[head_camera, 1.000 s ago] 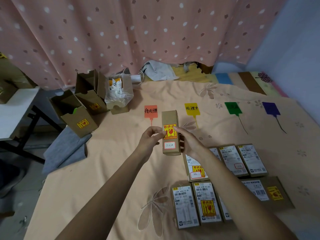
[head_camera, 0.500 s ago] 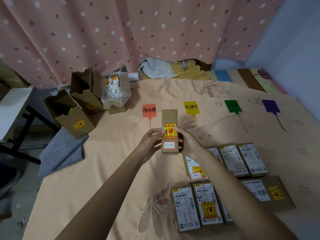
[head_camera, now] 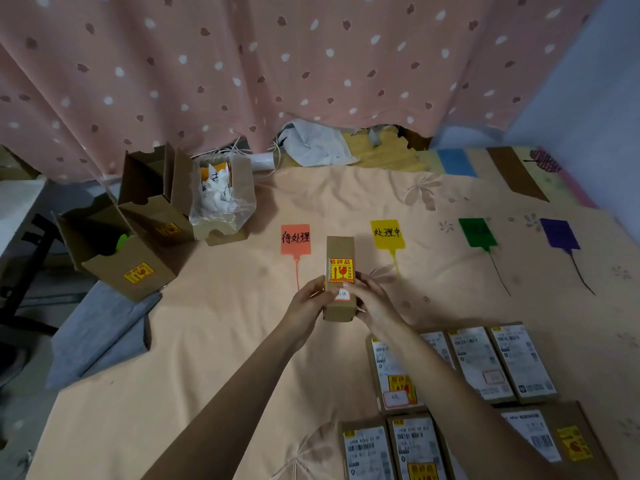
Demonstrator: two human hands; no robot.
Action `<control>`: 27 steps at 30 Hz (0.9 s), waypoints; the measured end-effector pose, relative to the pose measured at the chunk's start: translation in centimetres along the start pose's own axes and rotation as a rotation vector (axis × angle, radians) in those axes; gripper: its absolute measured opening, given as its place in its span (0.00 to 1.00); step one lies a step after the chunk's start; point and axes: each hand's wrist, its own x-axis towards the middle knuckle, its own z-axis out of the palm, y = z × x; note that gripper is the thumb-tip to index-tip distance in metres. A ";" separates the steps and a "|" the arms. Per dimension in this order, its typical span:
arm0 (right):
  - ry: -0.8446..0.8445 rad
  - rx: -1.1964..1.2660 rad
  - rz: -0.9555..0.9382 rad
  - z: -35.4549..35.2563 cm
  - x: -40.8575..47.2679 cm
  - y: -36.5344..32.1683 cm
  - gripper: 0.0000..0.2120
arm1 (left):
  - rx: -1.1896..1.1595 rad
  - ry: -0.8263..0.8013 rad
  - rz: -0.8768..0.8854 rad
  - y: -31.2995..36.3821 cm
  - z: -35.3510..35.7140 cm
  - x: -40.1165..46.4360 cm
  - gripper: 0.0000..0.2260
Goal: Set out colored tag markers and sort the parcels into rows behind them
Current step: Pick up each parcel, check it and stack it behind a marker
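Here, a slim cardboard parcel (head_camera: 340, 278) was clasped from both sides above the middle of the peach sheet (head_camera: 214, 341): the left hand (head_camera: 308, 308) curled closed round its left edge, the right hand (head_camera: 372, 303) closed on its right edge, thumb over the small white label. The parcel stood lengthwise between the orange tag (head_camera: 295, 239) and the yellow tag (head_camera: 387, 234). A green tag (head_camera: 477, 232) and a purple tag (head_camera: 559, 234) lay further toward the sheet's right edge. Unsorted parcels (head_camera: 481, 362) lay flat at the near right corner. Opened cartons (head_camera: 138, 216) sat at the far left edge.
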 end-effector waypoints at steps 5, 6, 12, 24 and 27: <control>0.046 -0.110 -0.056 0.2 6.3 -1.9 0.14 | 0.043 0.091 0.014 1.0 -0.6 5.5 0.14; 0.058 -0.135 -0.068 0.3 7.7 -2.2 0.14 | 0.041 0.102 0.018 1.3 -0.8 6.8 0.14; 0.074 -0.137 -0.053 1.3 15.8 -3.2 0.12 | 0.071 0.154 0.038 2.4 -3.1 14.0 0.13; 0.091 -0.164 -0.018 1.8 20.8 -0.9 0.15 | 0.118 0.141 -0.027 1.1 -5.6 18.6 0.15; 0.108 -0.167 -0.017 1.9 20.5 -0.9 0.20 | 0.117 0.170 -0.043 1.6 -5.6 18.6 0.15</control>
